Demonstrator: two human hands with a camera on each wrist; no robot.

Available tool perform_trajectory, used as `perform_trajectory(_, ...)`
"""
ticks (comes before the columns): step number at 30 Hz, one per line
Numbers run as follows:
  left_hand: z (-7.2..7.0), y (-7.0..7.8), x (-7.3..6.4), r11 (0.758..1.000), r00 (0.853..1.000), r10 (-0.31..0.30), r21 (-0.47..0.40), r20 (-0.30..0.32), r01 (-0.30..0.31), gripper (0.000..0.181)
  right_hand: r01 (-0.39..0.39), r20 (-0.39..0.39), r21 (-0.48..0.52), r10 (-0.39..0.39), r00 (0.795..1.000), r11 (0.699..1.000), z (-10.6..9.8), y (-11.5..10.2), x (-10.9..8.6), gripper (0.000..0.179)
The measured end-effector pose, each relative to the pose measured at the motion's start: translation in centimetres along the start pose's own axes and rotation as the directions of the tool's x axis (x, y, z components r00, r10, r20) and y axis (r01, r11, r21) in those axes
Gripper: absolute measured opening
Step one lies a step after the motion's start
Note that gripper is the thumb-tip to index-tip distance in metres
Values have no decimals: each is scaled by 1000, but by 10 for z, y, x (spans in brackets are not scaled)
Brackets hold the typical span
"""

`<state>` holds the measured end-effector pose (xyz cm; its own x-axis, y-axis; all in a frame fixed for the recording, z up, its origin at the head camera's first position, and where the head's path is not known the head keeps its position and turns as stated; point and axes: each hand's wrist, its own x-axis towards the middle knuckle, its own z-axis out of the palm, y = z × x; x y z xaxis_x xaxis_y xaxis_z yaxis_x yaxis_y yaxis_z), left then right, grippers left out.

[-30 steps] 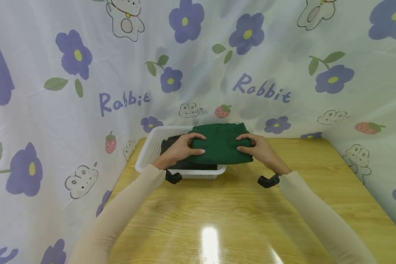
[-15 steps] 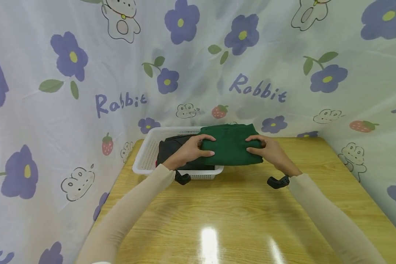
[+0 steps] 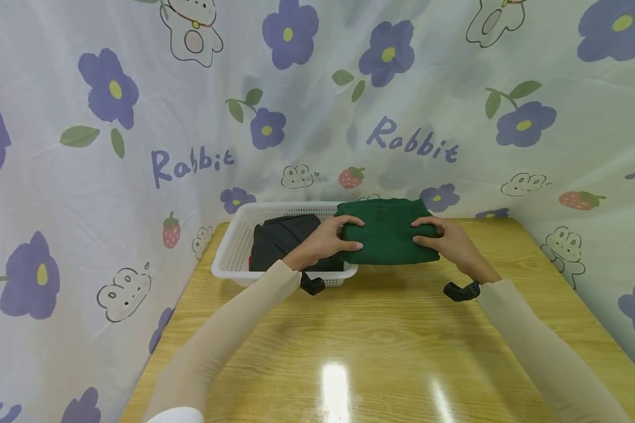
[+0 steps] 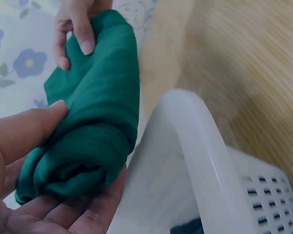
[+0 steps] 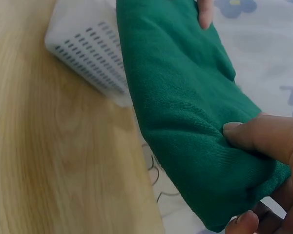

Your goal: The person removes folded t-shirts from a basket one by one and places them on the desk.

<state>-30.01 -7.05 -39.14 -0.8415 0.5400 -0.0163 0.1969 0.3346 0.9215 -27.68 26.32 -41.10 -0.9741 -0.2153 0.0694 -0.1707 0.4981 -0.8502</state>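
A thick folded green cloth (image 3: 388,232) is held up by both hands, its left end overlapping the right rim of a white plastic basket (image 3: 227,252). My left hand (image 3: 328,239) grips the left end, thumb on the near face. In the left wrist view that end shows rolled layers of the cloth (image 4: 83,156), with fingers beneath. My right hand (image 3: 452,242) pinches the opposite end; in the right wrist view its thumb (image 5: 259,136) presses into the cloth and fingertips curl under. Black folded fabric (image 3: 280,238) lies inside the basket, partly hidden behind my left hand.
The basket stands at the back left of a wooden table (image 3: 370,329). A patterned curtain (image 3: 317,117) hangs behind and at both sides. Each wrist carries a black mount (image 3: 313,285). A bit of red shows beside the black fabric.
Both hands have carried the green cloth to the right, from over the basket to mostly past its right side. More of the black fabric is uncovered.
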Motion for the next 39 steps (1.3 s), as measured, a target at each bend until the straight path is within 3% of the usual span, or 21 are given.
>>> perform_trajectory(7,17,1,17,1000,999,27,9,18,-27,51,-12,-18,-43,12,1000,999,-14,15,-4,43)
perform_trajectory(16,37,6,39,1000,999,17,-6,29,-17,49,-49,-56,-83,44,997,995,-29,33,-10,46)
perform_trajectory(22,53,6,55,999,999,34,37,42,-36,50,-69,-64,-73,64,996,995,-38,50,-14,48)
perform_trajectory(39,86,6,85,999,998,5,45,67,-8,50,-101,-97,-90,92,991,991,-57,82,-19,47)
